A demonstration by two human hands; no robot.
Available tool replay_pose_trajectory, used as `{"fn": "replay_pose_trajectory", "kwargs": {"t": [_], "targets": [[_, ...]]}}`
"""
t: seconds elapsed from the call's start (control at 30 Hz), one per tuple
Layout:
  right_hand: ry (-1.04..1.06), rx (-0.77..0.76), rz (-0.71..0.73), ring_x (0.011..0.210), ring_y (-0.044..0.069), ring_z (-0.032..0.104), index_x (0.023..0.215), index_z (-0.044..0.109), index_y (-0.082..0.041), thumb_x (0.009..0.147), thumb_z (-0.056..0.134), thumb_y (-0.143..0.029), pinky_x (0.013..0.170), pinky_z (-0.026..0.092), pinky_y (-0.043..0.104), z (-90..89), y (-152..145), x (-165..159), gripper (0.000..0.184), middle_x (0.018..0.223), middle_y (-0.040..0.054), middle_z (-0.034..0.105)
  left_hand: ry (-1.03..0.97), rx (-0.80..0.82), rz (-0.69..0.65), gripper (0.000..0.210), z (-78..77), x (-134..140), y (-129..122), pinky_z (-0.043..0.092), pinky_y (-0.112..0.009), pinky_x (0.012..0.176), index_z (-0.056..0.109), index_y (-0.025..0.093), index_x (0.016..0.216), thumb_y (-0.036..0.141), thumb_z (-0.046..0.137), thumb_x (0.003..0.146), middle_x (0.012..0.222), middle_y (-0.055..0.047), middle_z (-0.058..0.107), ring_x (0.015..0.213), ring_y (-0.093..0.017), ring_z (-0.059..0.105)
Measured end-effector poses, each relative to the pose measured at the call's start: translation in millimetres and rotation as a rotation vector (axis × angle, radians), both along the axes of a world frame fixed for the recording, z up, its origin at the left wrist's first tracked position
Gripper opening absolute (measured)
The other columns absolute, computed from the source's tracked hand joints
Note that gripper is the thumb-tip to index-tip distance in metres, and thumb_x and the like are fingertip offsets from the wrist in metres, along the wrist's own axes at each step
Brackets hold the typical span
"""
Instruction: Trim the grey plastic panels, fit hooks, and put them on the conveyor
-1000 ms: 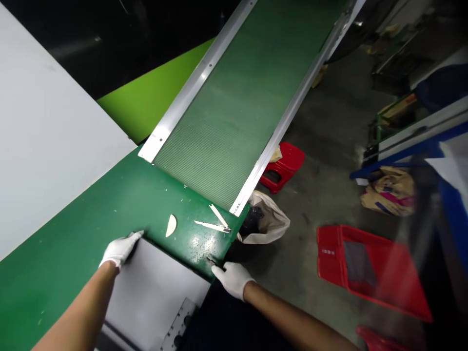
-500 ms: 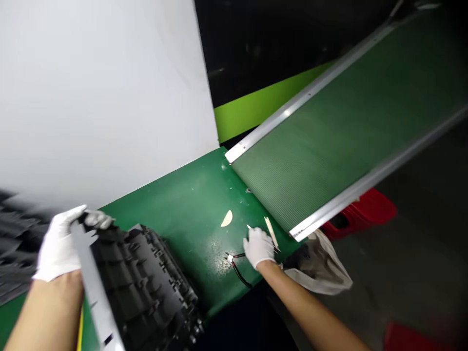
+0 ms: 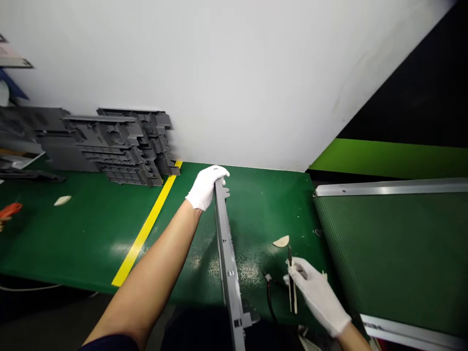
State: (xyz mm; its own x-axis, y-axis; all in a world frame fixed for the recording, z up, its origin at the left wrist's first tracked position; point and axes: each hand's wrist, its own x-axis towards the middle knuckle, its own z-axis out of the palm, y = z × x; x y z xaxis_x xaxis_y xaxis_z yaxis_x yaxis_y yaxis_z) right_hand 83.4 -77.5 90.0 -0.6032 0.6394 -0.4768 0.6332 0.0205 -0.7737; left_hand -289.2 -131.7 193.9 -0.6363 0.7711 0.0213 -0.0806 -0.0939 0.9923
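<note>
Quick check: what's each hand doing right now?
Left hand: closed on the top end of the grey panel, held on edge.
Right hand: closed on a thin dark tool above the green table.

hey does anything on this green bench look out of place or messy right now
A few loose scraps stand out. A pale half-moon offcut lies by itself near the conveyor, and another lies far left. Small white flecks dot the green bench. The grey panel stands on edge, gripped at the top by the left hand.
</note>
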Motion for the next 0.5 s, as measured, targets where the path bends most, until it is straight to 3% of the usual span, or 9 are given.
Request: {"fn": "replay_pose_trajectory", "kwargs": {"t": [0.1, 0.17, 0.2, 0.3, 0.5], "targets": [[0.053, -0.088, 0.191, 0.083, 0.021, 0.065, 0.109, 0.063, -0.024, 0.098, 0.047, -0.062, 0.085, 0.054, 0.031, 92.5, -24, -31, 0.043, 0.079, 0.0001, 0.067, -0.045, 0.019, 0.006, 0.014, -2.8, -2, -2, 0.041, -0.026, 0.052, 0.070, 0.016, 0.076, 0.030, 0.066, 0.078, 0.066, -0.001, 0.056, 0.058, -0.013, 0.049], [0.029, -0.137, 0.317, 0.064, 0.017, 0.058, 0.089, 0.063, -0.025, 0.098, 0.043, -0.066, 0.065, 0.051, 0.027, 135.6, -38, -46, 0.046, 0.071, -0.0015, 0.062, -0.028, 0.044, 0.022, 0.013, -3.9, -4, -2, 0.043, -0.027, 0.055, 0.071, 0.016, 0.075, 0.028, 0.066, 0.077, 0.066, -0.001, 0.057, 0.061, -0.013, 0.051], [0.048, -0.113, 0.380, 0.062, 0.015, 0.056, 0.081, 0.060, -0.025, 0.099, 0.041, -0.066, 0.062, 0.050, 0.026, 149.5, -44, -52, 0.048, 0.071, -0.0015, 0.061, -0.010, 0.051, 0.029, 0.012, -4.2, -6, -2, 0.043, -0.027, 0.058, 0.071, 0.016, 0.074, 0.027, 0.066, 0.076, 0.067, -0.002, 0.059, 0.063, -0.014, 0.052], [0.058, 0.117, 0.523, 0.057, 0.013, 0.052, 0.069, 0.052, -0.025, 0.102, 0.036, -0.063, 0.059, 0.048, 0.023, 165.2, -59, -65, 0.053, 0.066, -0.0028, 0.058, 0.044, 0.059, 0.037, 0.010, -5.1, -10, -2, 0.045, -0.028, 0.065, 0.072, 0.016, 0.073, 0.024, 0.067, 0.074, 0.069, -0.003, 0.064, 0.067, -0.015, 0.055], [-0.053, 0.817, 0.703, 0.040, 0.011, 0.049, 0.070, 0.055, -0.028, 0.104, 0.042, -0.056, 0.043, 0.032, 0.027, 159.6, -75, -75, 0.046, 0.053, -0.0061, 0.056, 0.046, 0.080, 0.069, 0.010, -7.0, -10, -4, 0.043, -0.028, 0.070, 0.070, 0.017, 0.068, 0.016, 0.060, 0.070, 0.069, -0.001, 0.064, 0.068, -0.013, 0.055]]}}
